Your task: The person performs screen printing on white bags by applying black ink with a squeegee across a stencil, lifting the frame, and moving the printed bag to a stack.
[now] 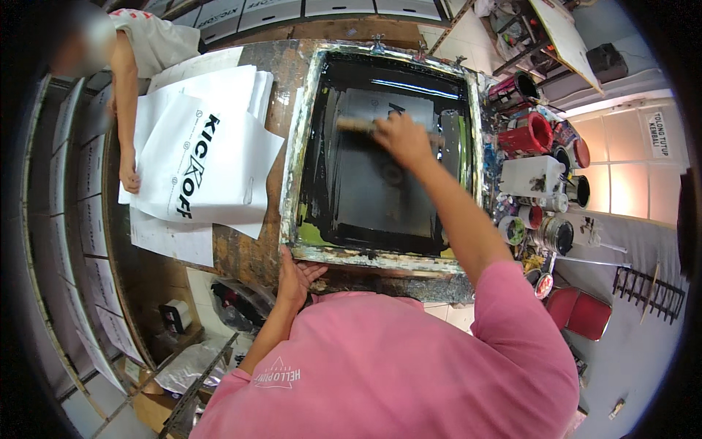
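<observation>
A screen-printing frame [290, 197] with a paint-crusted rim lies on the worn wooden table, its mesh coated in black ink. My right hand [402, 139] is closed round the wooden handle of a squeegee [355, 126], which lies crosswise over the far half of the mesh and is blurred. Dark lettering shows faintly through the ink. At the frame's near left corner is my left hand [296, 279], thumb up along the rim and fingers stretched out beside the near edge. How firmly it touches the frame cannot be made out.
Left of the frame lies a stack of printed white sheets [234, 157], where another person's hand [129, 175] holds the top sheet's edge. Ink cans and tubs, including a red can [528, 133], crowd the right side. Racks of printed sheets [93, 219] stand far left.
</observation>
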Demonstrator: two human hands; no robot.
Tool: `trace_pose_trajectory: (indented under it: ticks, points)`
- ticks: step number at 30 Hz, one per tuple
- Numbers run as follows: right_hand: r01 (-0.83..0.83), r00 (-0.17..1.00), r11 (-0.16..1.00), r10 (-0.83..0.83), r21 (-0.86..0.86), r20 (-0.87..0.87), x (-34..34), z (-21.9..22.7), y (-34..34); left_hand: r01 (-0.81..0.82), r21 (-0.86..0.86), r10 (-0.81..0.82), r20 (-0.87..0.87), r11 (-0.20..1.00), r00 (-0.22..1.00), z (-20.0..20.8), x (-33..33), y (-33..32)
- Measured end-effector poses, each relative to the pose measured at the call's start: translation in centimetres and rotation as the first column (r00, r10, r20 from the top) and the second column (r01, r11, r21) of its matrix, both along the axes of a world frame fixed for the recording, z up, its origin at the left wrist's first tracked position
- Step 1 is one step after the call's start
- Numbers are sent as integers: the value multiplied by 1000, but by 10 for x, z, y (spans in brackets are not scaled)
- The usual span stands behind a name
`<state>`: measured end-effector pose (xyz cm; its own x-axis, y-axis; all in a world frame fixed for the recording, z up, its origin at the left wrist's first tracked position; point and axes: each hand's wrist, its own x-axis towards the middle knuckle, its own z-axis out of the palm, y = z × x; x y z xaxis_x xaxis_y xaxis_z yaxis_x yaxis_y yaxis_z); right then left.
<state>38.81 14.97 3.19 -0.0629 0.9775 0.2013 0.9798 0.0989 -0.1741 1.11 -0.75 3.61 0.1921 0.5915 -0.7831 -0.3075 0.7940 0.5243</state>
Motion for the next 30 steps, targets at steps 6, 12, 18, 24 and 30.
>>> trace_pose_trajectory:
  ticks: [6,12,18,24,30]
  points:
    - [-65,995,986,52,-156,-86,-99,38,-174,41,37,-44,78,998,996,-5,-5,-1]
    - [-2,988,991,-19,-137,-152,-107,25,-187,68,-40,-61,158,997,986,-24,-5,7]
    - [-25,990,979,-4,-204,-141,-123,0,-214,118,-68,-100,223,991,970,-46,-9,13]
    - [-26,998,992,18,-123,-65,-97,-29,-157,65,-153,-68,-16,986,998,-38,5,12]
    - [11,999,1000,-11,3,-43,-20,-45,-13,136,-144,-135,15,980,991,-44,1,11]
